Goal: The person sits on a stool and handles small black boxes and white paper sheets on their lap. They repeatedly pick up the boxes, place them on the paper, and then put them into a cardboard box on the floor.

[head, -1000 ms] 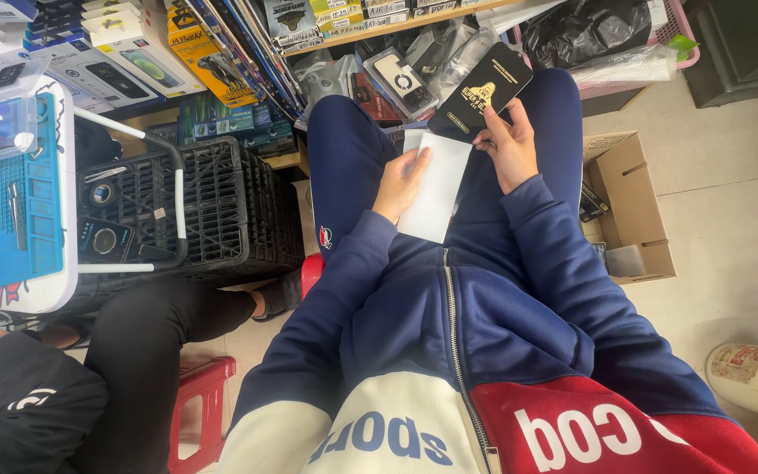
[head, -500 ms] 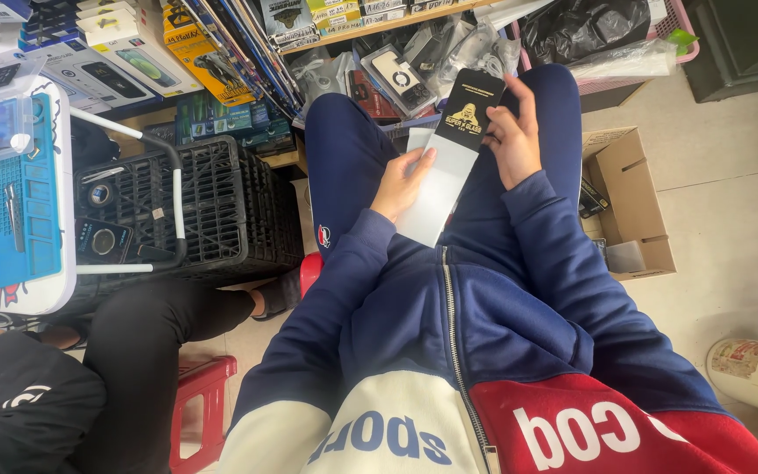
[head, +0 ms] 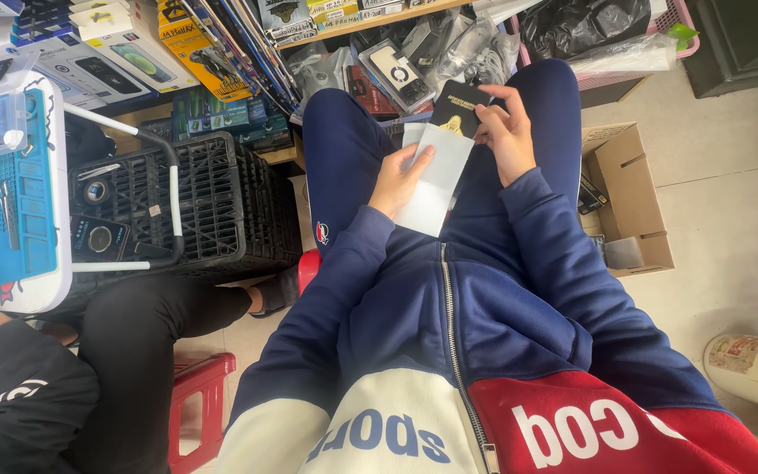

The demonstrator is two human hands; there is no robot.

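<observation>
In the upper middle of the frame, a white sleeve (head: 432, 178) is held over the lap by the left hand (head: 399, 178), whose fingers are closed on its left edge with the thumb laid across its face. The sleeve lies tilted, its lower corner resting on the dark blue trousers (head: 344, 149) just above the jacket zip (head: 460, 351). A black card (head: 458, 111) with a gold emblem is gripped at its right edge by the right hand (head: 508, 133); the fingers are curled around that edge and pinched shut on it. The lower end of the card is overlapped by the upper end of the sleeve, so the two are touching; whether the card sits inside the sleeve or merely behind it cannot be told.

To the left of the knees, a black plastic crate (head: 195, 206) is seen on the floor, with a white tubular handle (head: 168, 189) crossing in front of it. At the far left edge, a blue mat (head: 10, 211) is laid on a white surface (head: 53, 290). Along the top of the frame, boxed phone accessories (head: 125, 66) are stacked on shelves. To the right of the legs, an open cardboard box (head: 629, 197) stands on the tiled floor (head: 730, 175). In the lower left, another person's black-clad leg (head: 142, 351) and a red stool (head: 199, 404) are visible.
</observation>
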